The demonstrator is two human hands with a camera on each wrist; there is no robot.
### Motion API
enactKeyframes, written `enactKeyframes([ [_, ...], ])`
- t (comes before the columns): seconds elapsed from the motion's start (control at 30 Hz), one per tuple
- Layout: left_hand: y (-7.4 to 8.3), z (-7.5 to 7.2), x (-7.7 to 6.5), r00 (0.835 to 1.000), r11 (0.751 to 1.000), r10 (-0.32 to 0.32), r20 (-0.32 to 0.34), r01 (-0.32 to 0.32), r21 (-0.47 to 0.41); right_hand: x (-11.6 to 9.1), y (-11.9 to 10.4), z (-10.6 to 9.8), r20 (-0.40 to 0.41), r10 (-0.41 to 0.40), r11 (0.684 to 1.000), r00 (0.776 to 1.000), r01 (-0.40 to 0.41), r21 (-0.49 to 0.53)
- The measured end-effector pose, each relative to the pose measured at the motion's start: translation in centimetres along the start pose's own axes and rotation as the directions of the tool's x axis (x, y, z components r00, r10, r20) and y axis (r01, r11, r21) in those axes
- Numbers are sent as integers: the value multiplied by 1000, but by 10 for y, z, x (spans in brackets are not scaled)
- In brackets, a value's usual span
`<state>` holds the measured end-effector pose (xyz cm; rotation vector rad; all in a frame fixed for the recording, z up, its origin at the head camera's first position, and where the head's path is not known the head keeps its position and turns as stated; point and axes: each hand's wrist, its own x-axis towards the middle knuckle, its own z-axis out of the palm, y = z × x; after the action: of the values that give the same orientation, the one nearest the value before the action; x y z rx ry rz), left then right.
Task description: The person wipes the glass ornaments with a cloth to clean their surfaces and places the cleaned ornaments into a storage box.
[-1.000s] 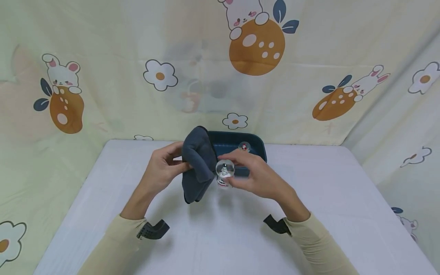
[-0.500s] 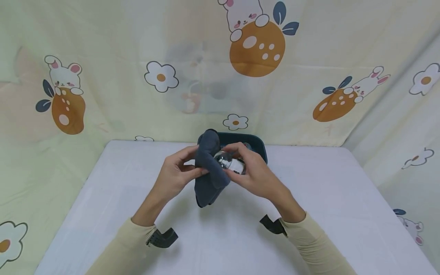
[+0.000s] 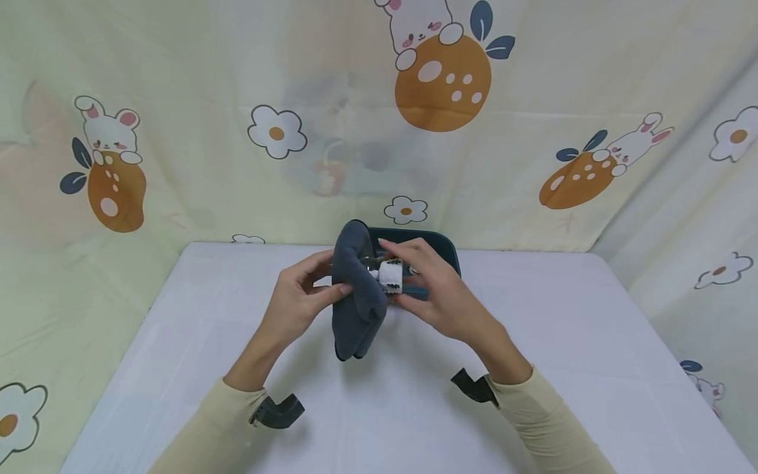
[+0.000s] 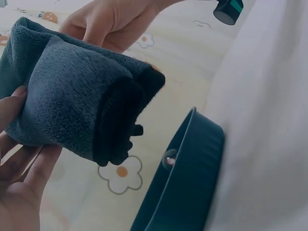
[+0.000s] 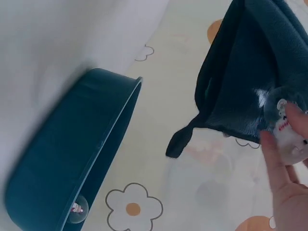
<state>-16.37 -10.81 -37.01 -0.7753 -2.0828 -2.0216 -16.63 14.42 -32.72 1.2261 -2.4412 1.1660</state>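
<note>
Your right hand (image 3: 441, 289) pinches the snow globe (image 3: 391, 276) by its sides; your left hand (image 3: 296, 293) grips the folded blue-grey cloth (image 3: 354, 303) immediately left of it. The globe is held on its side above the surface (image 3: 379, 415), long axis roughly crosswise, its dome facing left and partly hidden by the cloth, its base towards your right palm; contact with the cloth cannot be confirmed.

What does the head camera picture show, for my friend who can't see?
A person's right hand holds a snow globe, partly hidden by a folded blue-gray cloth in the left hand. Behind them, a dark blue tray sits on a white table.
</note>
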Motion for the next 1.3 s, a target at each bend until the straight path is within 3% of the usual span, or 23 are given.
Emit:
enactKeyframes([
  [0.1, 1, -2, 0, 1000, 1000, -6, -15, 6, -23, -1, 1, -2, -31, -59, 998, 998, 60, 29],
  [0.37, 2, -2, -1, 999, 999, -11, -37, 9, -39, 0, 5, 0, -93, -241, 969, 966, 235, -73],
  [0.53, 5, 1, -1, 998, 999, 44, -40, -45, -24, 1, 5, 2, -118, -263, 963, 958, 252, -96],
  [0.9, 34, 7, -2, 986, 986, 155, -62, -150, 74, 3, -2, 5, -124, -109, 993, 986, 104, -47],
  [1.13, 21, 3, -1, 970, 962, 242, -38, -234, 141, 6, -7, 4, -62, 99, 994, 993, -96, 46],
  [1.3, 9, -1, -2, 965, 947, 261, -23, -251, 200, 7, -9, 1, -1, 203, 979, 979, -203, -31],
])
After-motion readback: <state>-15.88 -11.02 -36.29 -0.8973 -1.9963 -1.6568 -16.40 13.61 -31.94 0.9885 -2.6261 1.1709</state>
